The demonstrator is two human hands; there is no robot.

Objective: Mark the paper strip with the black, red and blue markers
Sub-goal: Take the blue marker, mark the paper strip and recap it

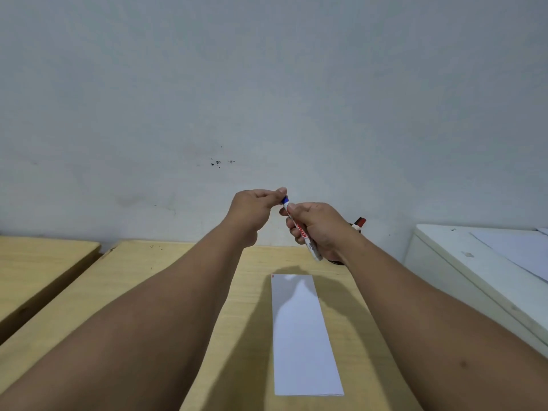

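Right hand [318,229] wrapped around white-barrelled blue marker [302,231]; left hand [252,213] pinching its blue cap [285,200]. Below both, white rectangular paper strip [302,336] on wooden table [142,280].

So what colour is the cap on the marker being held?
Blue; the cap of the white-barrelled marker shows best in the head view, pinched by the left hand.

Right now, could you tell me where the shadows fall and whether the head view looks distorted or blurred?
In the head view, both hands, left hand and right hand on the blue marker, cast a dark shadow over the paper strip's far end and the wooden table; wide-angle bending curves the table edges; the image is slightly soft, without glare.
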